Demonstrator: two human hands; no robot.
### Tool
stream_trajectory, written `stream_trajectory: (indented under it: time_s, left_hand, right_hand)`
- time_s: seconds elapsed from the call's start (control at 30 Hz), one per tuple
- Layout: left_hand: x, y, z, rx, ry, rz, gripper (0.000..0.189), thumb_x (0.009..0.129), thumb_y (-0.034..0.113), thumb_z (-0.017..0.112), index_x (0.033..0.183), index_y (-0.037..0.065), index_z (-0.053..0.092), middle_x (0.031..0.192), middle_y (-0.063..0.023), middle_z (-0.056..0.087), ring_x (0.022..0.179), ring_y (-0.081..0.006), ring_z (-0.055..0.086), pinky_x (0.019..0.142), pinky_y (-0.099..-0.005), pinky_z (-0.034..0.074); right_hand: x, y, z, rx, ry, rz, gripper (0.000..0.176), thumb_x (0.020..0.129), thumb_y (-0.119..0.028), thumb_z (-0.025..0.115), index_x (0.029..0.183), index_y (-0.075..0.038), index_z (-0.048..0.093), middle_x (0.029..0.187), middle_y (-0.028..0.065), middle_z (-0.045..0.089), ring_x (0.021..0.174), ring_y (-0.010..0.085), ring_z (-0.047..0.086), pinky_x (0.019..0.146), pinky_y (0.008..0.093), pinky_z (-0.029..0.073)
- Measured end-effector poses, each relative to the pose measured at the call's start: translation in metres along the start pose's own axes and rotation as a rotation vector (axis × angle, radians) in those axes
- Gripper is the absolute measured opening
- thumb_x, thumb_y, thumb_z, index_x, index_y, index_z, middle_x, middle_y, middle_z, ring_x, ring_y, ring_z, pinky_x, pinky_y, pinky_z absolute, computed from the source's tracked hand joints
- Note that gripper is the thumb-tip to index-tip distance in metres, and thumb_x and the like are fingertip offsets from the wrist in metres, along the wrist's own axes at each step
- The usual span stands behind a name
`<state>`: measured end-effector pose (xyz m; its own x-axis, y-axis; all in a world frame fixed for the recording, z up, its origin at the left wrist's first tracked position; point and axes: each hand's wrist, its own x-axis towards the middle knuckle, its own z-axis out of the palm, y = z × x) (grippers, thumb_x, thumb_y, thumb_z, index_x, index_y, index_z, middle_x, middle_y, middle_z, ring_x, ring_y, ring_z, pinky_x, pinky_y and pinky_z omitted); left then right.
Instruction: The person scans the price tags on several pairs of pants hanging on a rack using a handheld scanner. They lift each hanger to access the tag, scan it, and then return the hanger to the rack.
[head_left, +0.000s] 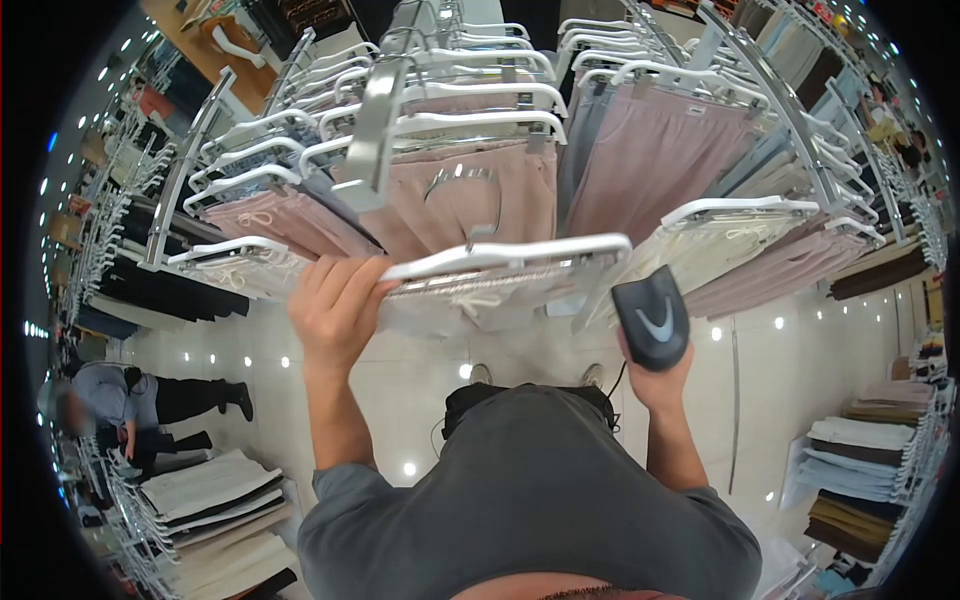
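My left hand (pixel 335 310) is closed around the left end of a white hanger (pixel 510 255), held out in front of my body. Pale trousers (pixel 470 312) with a light drawstring hang from it, partly blurred. In my right hand (pixel 658 378) is a dark grey handheld scanner (pixel 652 318) with a light curved mark, its head pointing up toward the racks. A thin cable runs below that hand. Just beyond the held hanger, pink trousers (pixel 415 195) hang on the middle rail. Cream trousers (pixel 700 245) hang close to the scanner.
Metal rails (pixel 375 130) packed with hangered trousers stand ahead, their ends jutting toward me. Folded trousers are stacked at lower left (pixel 215 490) and lower right (pixel 855 455). Another person (pixel 120 395) is at the left. Glossy tiled floor (pixel 690 430) lies around my feet.
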<state>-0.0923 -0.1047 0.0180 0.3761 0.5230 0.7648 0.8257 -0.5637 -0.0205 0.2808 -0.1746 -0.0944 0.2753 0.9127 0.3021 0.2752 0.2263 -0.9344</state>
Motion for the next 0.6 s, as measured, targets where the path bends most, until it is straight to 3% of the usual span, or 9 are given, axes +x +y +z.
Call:
stream_trajectory:
  time_s: [0.03, 0.13, 0.3, 0.37, 0.5, 0.53, 0.57, 0.6]
  left_hand:
    - [0.001, 0.003, -0.006, -0.028, -0.045, 0.017, 0.024, 0.073, 0.020, 0.082, 0.092, 0.009, 0.073, 0.081, -0.0027, 0.067, 0.069, -0.0226, 0.060, 0.060, -0.0351, 0.043]
    - [0.009, 0.025, -0.011, -0.024, -0.058, 0.065, 0.024, 0.072, 0.023, 0.082, 0.090, 0.009, 0.074, 0.078, -0.0021, 0.067, 0.064, -0.0219, 0.058, 0.055, -0.0344, 0.041]
    - [0.039, 0.076, 0.022, -0.042, -0.023, 0.131, 0.025, 0.071, 0.026, 0.082, 0.088, 0.011, 0.073, 0.076, -0.0005, 0.066, 0.060, -0.0186, 0.056, 0.051, -0.0321, 0.039]
    - [0.059, 0.099, 0.035, -0.078, -0.049, 0.128, 0.021, 0.073, 0.020, 0.081, 0.088, 0.006, 0.073, 0.076, -0.0043, 0.068, 0.061, -0.0224, 0.060, 0.052, -0.0325, 0.042]
    - [0.091, 0.144, 0.069, -0.142, -0.037, 0.127, 0.023, 0.071, 0.021, 0.082, 0.088, 0.008, 0.073, 0.074, -0.0020, 0.066, 0.059, -0.0197, 0.057, 0.051, -0.0320, 0.041]
    - [0.096, 0.156, 0.079, -0.162, -0.029, 0.133, 0.025, 0.070, 0.023, 0.083, 0.089, 0.011, 0.073, 0.075, 0.0007, 0.065, 0.058, -0.0171, 0.055, 0.049, -0.0308, 0.039]
    - [0.101, 0.168, 0.088, -0.163, -0.032, 0.130, 0.025, 0.070, 0.023, 0.083, 0.089, 0.011, 0.073, 0.075, 0.0007, 0.065, 0.058, -0.0171, 0.055, 0.049, -0.0308, 0.039]
    - [0.105, 0.181, 0.097, -0.205, -0.032, 0.119, 0.025, 0.070, 0.022, 0.083, 0.090, 0.011, 0.073, 0.074, 0.0007, 0.065, 0.058, -0.0171, 0.056, 0.049, -0.0307, 0.040]
  right_hand:
    - [0.002, 0.004, -0.011, 0.013, -0.006, 0.077, 0.025, 0.084, 0.001, 0.078, 0.107, 0.006, 0.068, 0.097, 0.0068, 0.073, 0.085, 0.0108, 0.066, 0.077, 0.0270, 0.053]
    - [0.018, -0.007, -0.028, -0.025, 0.089, -0.002, 0.021, 0.088, 0.002, 0.073, 0.108, 0.004, 0.070, 0.092, 0.0030, 0.069, 0.075, 0.0081, 0.060, 0.064, 0.0232, 0.048]
    - [0.032, 0.004, -0.078, 0.020, 0.042, 0.044, 0.026, 0.086, 0.002, 0.076, 0.111, 0.003, 0.068, 0.093, 0.0018, 0.067, 0.077, 0.0083, 0.061, 0.066, 0.0234, 0.050]
    - [0.040, 0.014, -0.101, -0.006, 0.152, 0.083, 0.040, 0.078, 0.001, 0.083, 0.115, 0.005, 0.066, 0.107, 0.0087, 0.072, 0.097, 0.0145, 0.067, 0.089, 0.0292, 0.051]
    - [0.055, 0.044, -0.157, -0.034, 0.319, 0.053, 0.058, 0.080, 0.003, 0.083, 0.130, 0.007, 0.055, 0.116, 0.0115, 0.068, 0.107, 0.0172, 0.065, 0.097, 0.0295, 0.050]
    - [0.063, 0.045, -0.170, -0.042, 0.365, 0.006, 0.055, 0.082, 0.005, 0.081, 0.130, 0.006, 0.055, 0.117, 0.0119, 0.067, 0.102, 0.0186, 0.067, 0.096, 0.0312, 0.052]
    - [0.066, 0.040, -0.184, 0.114, 0.362, 0.093, 0.046, 0.086, 0.005, 0.077, 0.127, 0.006, 0.055, 0.106, 0.0114, 0.069, 0.091, 0.0192, 0.070, 0.086, 0.0327, 0.055]
    - [0.076, 0.036, -0.197, 0.116, 0.351, -0.013, 0.034, 0.091, 0.004, 0.072, 0.121, 0.005, 0.058, 0.102, 0.0101, 0.067, 0.082, 0.0177, 0.066, 0.073, 0.0289, 0.051]
